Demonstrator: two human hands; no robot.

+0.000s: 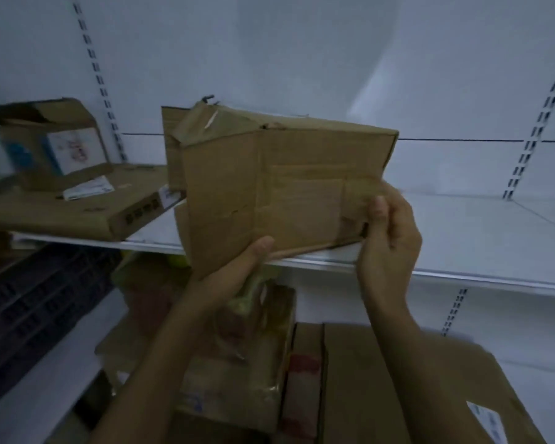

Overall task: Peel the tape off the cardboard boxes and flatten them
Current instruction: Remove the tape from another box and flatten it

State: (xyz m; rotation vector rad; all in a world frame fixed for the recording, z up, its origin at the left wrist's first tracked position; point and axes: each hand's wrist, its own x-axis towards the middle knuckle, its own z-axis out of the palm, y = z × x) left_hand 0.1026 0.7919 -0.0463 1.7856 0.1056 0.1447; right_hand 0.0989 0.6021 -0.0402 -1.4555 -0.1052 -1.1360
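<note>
A brown cardboard box (269,184) is held up in front of the white shelf, partly collapsed, its top flaps bent. My left hand (237,267) grips its bottom edge, thumb on the front face. My right hand (388,232) pinches a strip of brown tape (362,193) at the box's right lower side, thumb pressed on it. The tape's far end is hard to make out in the dim, blurred view.
On the white shelf (462,238) to the left lie a flattened box (77,213) and an open box with a label (52,145). Below are more cardboard boxes (382,386), a plastic-wrapped pack (237,363) and a dark crate (39,309).
</note>
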